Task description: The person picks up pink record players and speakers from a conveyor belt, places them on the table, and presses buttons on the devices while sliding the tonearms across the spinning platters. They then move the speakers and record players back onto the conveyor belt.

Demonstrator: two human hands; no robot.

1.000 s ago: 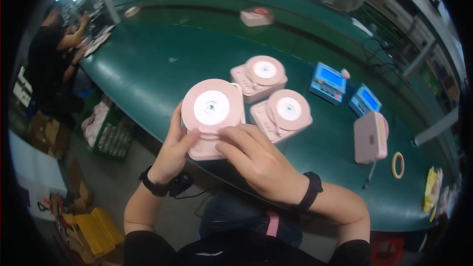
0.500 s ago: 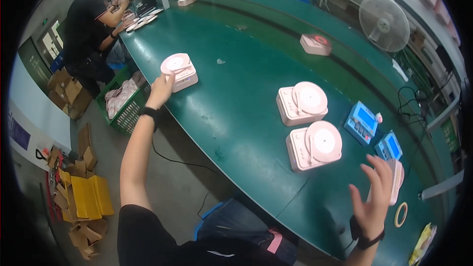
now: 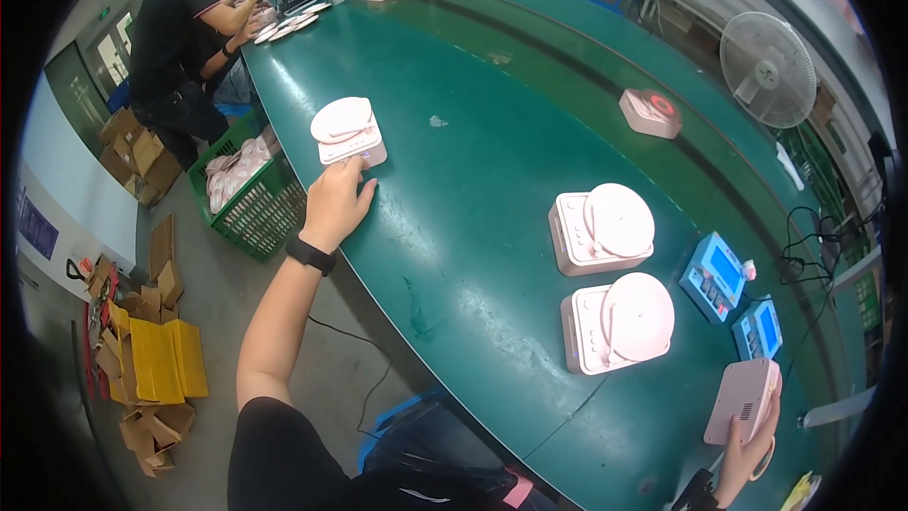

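Observation:
A small pale pink record-player-shaped speaker [image 3: 352,144] stands at the table's left edge. The fingers of my left hand [image 3: 337,206] touch its lower front, with the thumb held apart; it is not gripped. At the lower right, my right hand [image 3: 750,454] is closed on another pink record-player speaker [image 3: 736,402], tilted so its vented flat underside shows. Between my hands stand two more such speakers, one farther [image 3: 605,227] and one nearer [image 3: 619,322], each with a white disc and a small tone arm.
Two blue devices with screens [image 3: 714,276] [image 3: 759,329] lie near my right hand. A pink unit with a red disc [image 3: 651,113] sits in the far strip. A fan [image 3: 768,69] stands beyond. Left are a green basket [image 3: 260,218], cartons [image 3: 142,166] and a co-worker [image 3: 175,38].
My right hand, open before, has closed round the speaker at the lower right and tilted it. My left hand has shifted from the speaker's side to its front. The view has turned slightly.

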